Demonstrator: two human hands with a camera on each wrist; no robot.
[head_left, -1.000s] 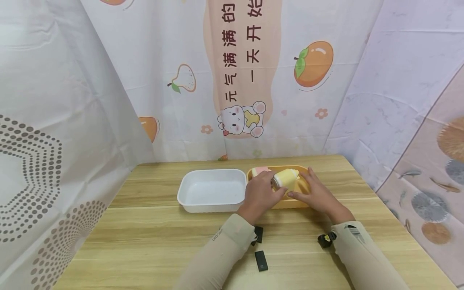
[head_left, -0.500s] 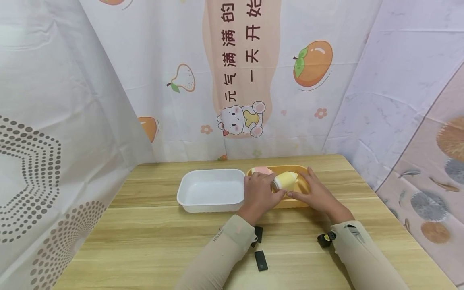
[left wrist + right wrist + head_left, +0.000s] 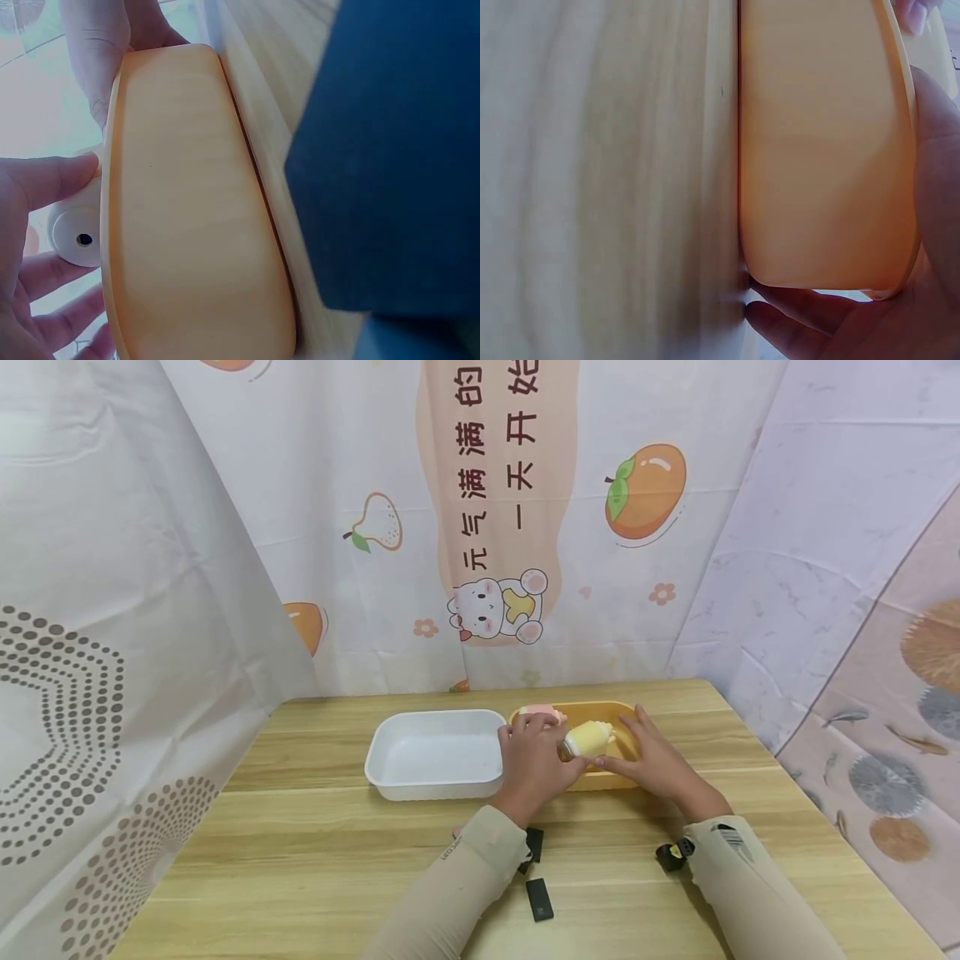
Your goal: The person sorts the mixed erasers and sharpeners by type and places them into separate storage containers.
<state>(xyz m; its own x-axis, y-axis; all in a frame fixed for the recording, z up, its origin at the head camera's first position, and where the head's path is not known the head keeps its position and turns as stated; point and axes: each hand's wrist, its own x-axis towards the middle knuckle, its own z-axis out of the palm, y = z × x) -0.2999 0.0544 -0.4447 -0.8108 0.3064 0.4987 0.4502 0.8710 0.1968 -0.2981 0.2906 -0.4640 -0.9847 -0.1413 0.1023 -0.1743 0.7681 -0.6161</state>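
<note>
My left hand [image 3: 534, 760] holds a small yellow bottle-shaped thing [image 3: 591, 739] on its side over the orange tray [image 3: 604, 782], between thumb and fingers. Its pale round end, with a dark hole [image 3: 84, 240], shows beside the tray's rim in the left wrist view. A frilled yellow end points right, toward my right hand [image 3: 663, 766]. That hand grips the tray's right end, its thumb [image 3: 936, 157] along the near rim and its fingers [image 3: 799, 315] round the end wall. A pink thing [image 3: 537, 711] lies at the tray's back left, partly hidden behind my left hand.
An empty white tray [image 3: 438, 791] stands on the wooden table [image 3: 315, 860], left of the orange one. Black rectangular pieces [image 3: 539, 900] lie near my left sleeve [image 3: 457, 881]. A printed curtain [image 3: 360, 610] hangs behind the table.
The yellow bottle-shaped thing has come down slightly and tipped nearer to level in my left hand. More of the pink thing shows. My right hand stays at the tray's end.
</note>
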